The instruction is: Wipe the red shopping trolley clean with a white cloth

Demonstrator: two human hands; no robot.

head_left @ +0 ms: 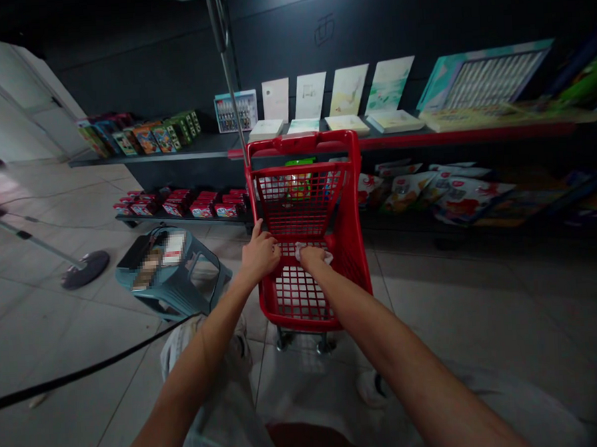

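A small red shopping cart (347, 201) stands on the tiled floor in front of me. My left hand (260, 252) is closed on the cart's left rear edge. My right hand (313, 256) presses a white cloth (300, 250) against the cart's rear mesh panel, fingers curled over it. Colourful packets (299, 180) lie inside the cart's basket, seen through the mesh.
A teal plastic stool (181, 273) with items on top stands left of the cart. Dark shelves (199, 147) behind hold boxes, books and cards. A pole stand with a round base (85, 268) is at left. A black cable (86, 371) crosses the floor.
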